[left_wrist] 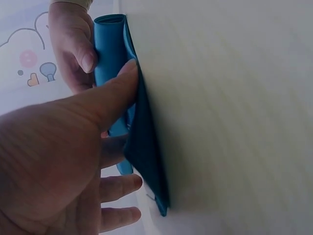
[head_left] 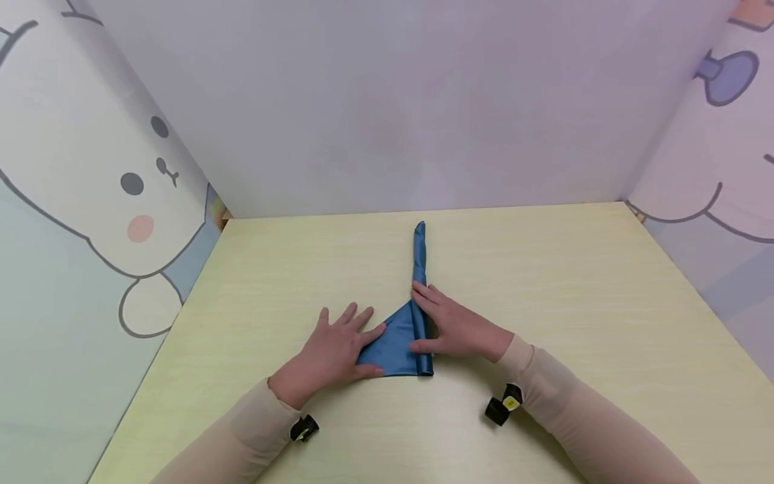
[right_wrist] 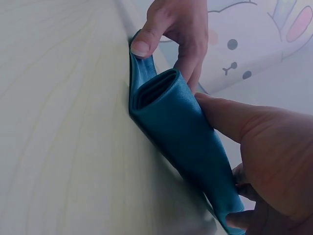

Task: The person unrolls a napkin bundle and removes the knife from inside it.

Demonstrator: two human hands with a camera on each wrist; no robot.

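A shiny blue cloth (head_left: 392, 346) lies on the table, its right side rolled into a narrow tube (head_left: 420, 259) that points away from me. The left part is still a flat triangle. My left hand (head_left: 334, 349) is spread, with thumb and index finger pressing on the flat part. My right hand (head_left: 462, 327) rests along the right side of the roll, fingertips and thumb touching its top. In the right wrist view, the open end of the roll (right_wrist: 159, 90) shows several layers. The left wrist view shows the flat cloth (left_wrist: 146, 132) under the left thumb.
The pale wooden table (head_left: 544, 269) meets a plain light wall (head_left: 423, 101) at its far edge. Walls with cartoon animals (head_left: 91, 154) stand at both sides. A small black device (head_left: 304, 428) is on the left wrist, another (head_left: 503, 405) on the right.
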